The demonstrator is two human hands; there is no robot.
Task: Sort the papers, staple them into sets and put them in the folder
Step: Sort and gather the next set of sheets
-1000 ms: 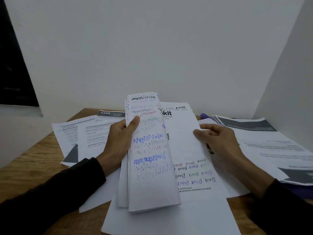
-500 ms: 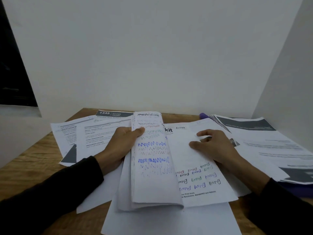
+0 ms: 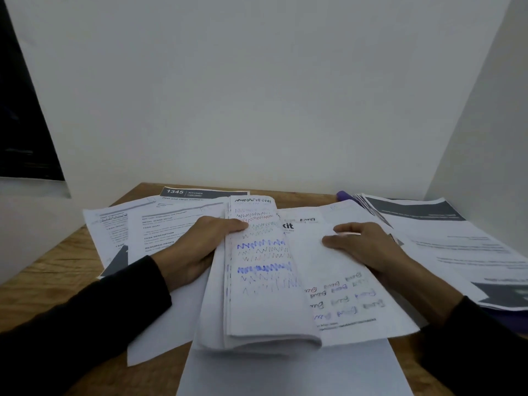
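Note:
My left hand (image 3: 200, 247) grips a folded-over bundle of papers (image 3: 263, 281) scribbled with blue and black zigzags, thumb on its top face. The bundle lies low over the desk centre. My right hand (image 3: 363, 247) rests with relaxed fingers on the sheet with purple handwriting (image 3: 343, 295) just right of the bundle. A purple folder (image 3: 341, 194) peeks out at the back right under a stack of printed pages (image 3: 457, 241). No stapler is in view.
Printed task sheets (image 3: 160, 224) with a dark "1345" header lie at the back left. A blank white sheet (image 3: 285, 372) lies at the front. The wooden desk (image 3: 57, 270) ends at white walls behind and to the right.
The bundle in my left hand has come down from upright to nearly flat on the desk. My right hand has moved onto the handwritten sheet and settled there.

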